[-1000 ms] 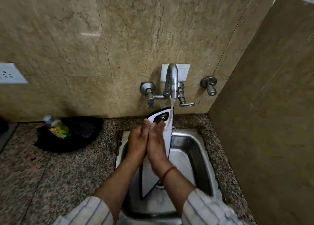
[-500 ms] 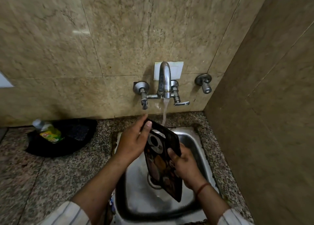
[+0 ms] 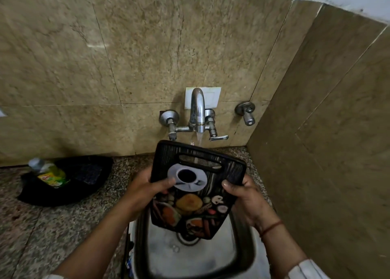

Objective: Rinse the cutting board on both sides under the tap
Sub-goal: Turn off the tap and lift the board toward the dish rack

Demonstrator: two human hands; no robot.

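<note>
The cutting board [image 3: 196,194] is black with a printed coffee cup and food pictures, printed side facing up, held tilted over the steel sink [image 3: 244,251]. My left hand [image 3: 145,191] grips its left edge and my right hand [image 3: 242,196] grips its right edge. The tap [image 3: 197,110] on the wall runs, and its stream falls at the board's top end, by the handle slot.
A black tray [image 3: 88,173] on the granite counter at the left holds a green dish-soap bottle [image 3: 49,173]. A second valve [image 3: 245,112] sticks out of the wall right of the tap. A tiled side wall stands close on the right.
The board was edge-up with its white side showing; I have turned it so the printed side faces up. Both hands shifted to its left and right edges.
</note>
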